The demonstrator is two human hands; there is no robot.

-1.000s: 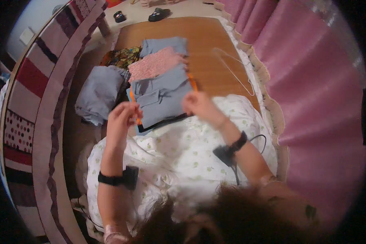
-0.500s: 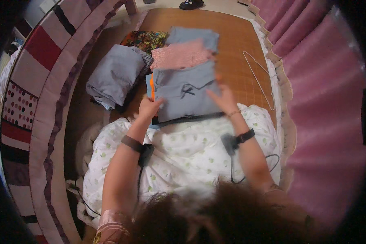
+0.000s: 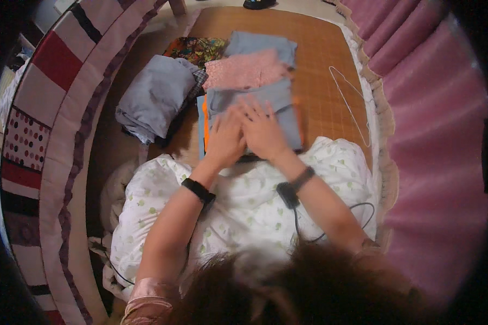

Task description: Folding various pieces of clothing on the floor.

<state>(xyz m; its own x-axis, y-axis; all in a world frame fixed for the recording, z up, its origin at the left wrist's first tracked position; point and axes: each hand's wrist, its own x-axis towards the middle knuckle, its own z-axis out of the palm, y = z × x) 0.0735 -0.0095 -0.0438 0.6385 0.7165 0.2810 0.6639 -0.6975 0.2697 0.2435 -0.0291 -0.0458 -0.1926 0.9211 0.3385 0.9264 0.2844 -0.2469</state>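
A folded grey-blue garment [image 3: 281,95] lies on top of a small stack, with an orange edge [image 3: 206,132] peeking out at its left side. My left hand [image 3: 225,140] rests flat on its front left part, fingers stretched forward. Beside it, my right hand [image 3: 263,131] lies on the same garment, palm down with fingers spread. The hands touch or nearly touch at the middle, covering the garment's dark print. Just beyond is a folded pink garment [image 3: 245,70], and behind that a folded blue-grey one [image 3: 263,46].
A taller grey-blue clothes pile [image 3: 157,97] sits at the left, with a colourful patterned cloth [image 3: 200,49] behind it. A white hanger [image 3: 348,103] lies on the brown mat [image 3: 314,59]. Nearest me is a bunched white quilt [image 3: 238,211]. A pink curtain [image 3: 434,141] hangs at the right.
Both hands have moved inward from the garment's left and right sides and now lie flat on top of it. The view has shifted slightly.
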